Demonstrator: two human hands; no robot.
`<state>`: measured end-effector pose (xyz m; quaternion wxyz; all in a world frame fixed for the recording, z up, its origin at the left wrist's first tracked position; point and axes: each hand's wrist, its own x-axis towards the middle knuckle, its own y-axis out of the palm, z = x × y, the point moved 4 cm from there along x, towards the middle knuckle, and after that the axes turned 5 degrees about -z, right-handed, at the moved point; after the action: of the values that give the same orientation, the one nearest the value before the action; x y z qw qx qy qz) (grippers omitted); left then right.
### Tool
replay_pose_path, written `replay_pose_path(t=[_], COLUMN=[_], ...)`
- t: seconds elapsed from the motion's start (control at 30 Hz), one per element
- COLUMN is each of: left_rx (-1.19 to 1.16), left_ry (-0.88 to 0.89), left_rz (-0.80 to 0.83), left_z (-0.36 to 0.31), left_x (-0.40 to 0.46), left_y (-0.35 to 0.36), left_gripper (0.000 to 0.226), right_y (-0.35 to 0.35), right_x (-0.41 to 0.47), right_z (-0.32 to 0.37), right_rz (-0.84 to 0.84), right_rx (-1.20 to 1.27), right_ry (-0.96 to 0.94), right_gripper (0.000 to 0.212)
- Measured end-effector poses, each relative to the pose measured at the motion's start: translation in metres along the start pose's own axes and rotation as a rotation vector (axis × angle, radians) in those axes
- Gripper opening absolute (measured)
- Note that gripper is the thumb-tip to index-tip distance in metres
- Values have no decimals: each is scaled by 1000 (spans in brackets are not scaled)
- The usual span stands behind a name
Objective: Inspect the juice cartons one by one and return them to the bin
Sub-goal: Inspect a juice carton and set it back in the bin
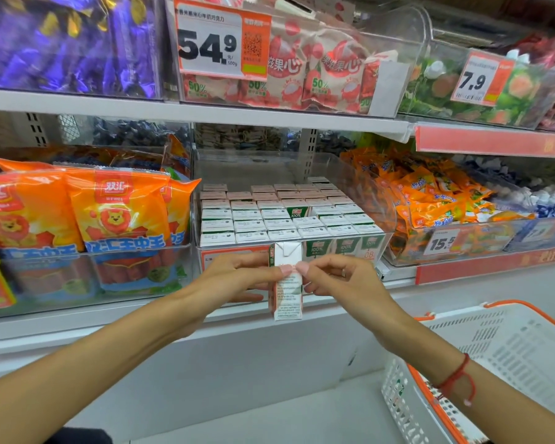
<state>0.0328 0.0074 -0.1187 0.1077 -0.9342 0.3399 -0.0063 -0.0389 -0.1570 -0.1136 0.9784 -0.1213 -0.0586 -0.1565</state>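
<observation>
While both hands meet in front of the shelf, a small white juice carton with red and green print (287, 283) stands upright between them, its folded top uppermost and a fine-print side panel facing the camera. The left hand (237, 277) pinches the carton's left side, thumb tip on the front panel, remaining fingers (242, 298) curled behind it. The right hand (337, 278) pinches the right edge with thumb and forefinger, other fingers loosely bent beneath. Just beyond the fingers sits the clear plastic bin (388, 238), packed with rows of matching white-topped cartons (279, 216); one carton there stands higher, showing a green label. Left of the left fingers lie orange sausage packs with a lion picture (116, 213). Right of the right fingers, lower down, is a white plastic basket with orange rim (510, 354). A red string bracelet (458, 376) circles the right wrist.
</observation>
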Motion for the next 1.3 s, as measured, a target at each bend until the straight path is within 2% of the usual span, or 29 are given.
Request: replay_pose_path(t=[0.13, 0.3, 0.37, 0.5, 0.57, 0.63, 0.7, 0.83, 0.9, 0.97, 1.07, 1.17, 1.3], left_rx=[-52, -132, -162, -229, -201, -184, -219, -220, -232, -246, -287, -341, -374], left_ry=[0, 12, 38, 166, 211, 196, 146, 33, 20, 22, 44, 69, 94], left_rz=[-46, -80, -118, -356, -406, -425, -372, -201, -120, -92, -110, -256, -265], left_z=[-3, -4, -2, -5, -7, -6, -4, -4, -5, -6, -5, -3, -3], left_x=[2, 1, -1, -5, -4, -2, 1, 3, 4, 4, 2, 2, 2], left_y=[-1, 2, 4, 8, 11, 11, 8, -1, -1, 0, 2, 0, 5], left_gripper=[41, 41, 34, 14, 15, 17, 13, 4, 22, 29, 31, 31, 20], right_y=[2, 11, 10, 8, 9, 13, 15, 5, 3, 5, 6, 3, 2], right_x=[3, -1, -5, -7, -6, -6, -5, 1, 2, 1, -2, -3, -2], right_z=[-3, -2, -5, -6, -5, -5, -6, -10, -9, -7, -6, -5, -3], right_rz=[69, 273, 201, -53, -152, -166, -122, 38, 136, 206, 148, 13, -12], right_rx=[-8, 5, 7, -15, -98, -145, -171, -79, -21, 32, 92, 117, 59], right_ry=[106, 211, 185, 127, 35, -26, -21, 144, 184, 201, 177, 145, 144], right_gripper=[23, 44, 43, 49, 53, 55, 54, 51, 52, 47, 48, 54, 38])
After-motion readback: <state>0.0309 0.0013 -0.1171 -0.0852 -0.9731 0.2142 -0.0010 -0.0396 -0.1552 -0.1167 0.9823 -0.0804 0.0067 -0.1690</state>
